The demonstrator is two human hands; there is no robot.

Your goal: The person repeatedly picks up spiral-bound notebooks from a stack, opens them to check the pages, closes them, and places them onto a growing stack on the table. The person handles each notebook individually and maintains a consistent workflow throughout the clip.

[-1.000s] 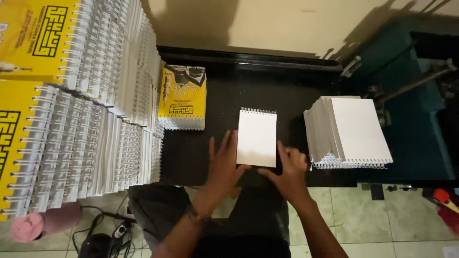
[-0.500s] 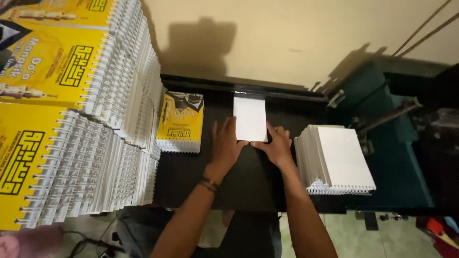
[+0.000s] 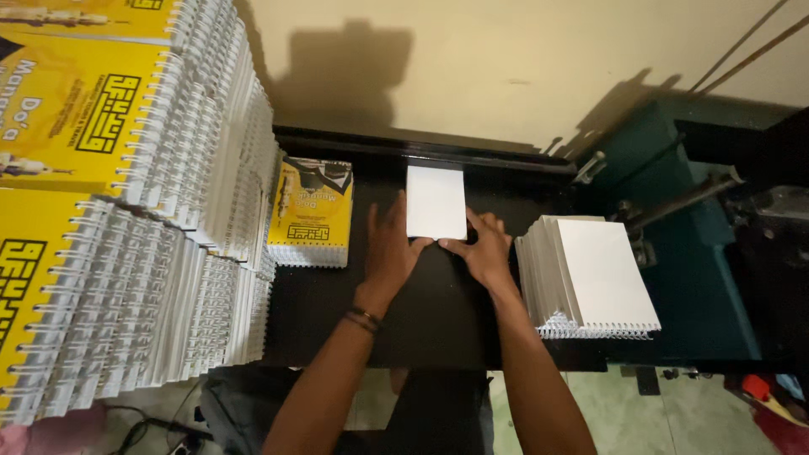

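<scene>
At frame centre, a white notebook lies flat on the black counter, its far edge against the back rail. Bare counter flanks it, between a yellow-covered pile on the left and a white stack on the right. The left hand and right hand press its near edge, fingers spread flat, gripping nothing.

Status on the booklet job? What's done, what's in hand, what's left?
Done, apparently: tall stacks of yellow-covered spiral booklets at left, plus a short pile on the black table. In hand: left hand and right hand press one white booklet toward the back bar. Left: the white stack at right.
</scene>
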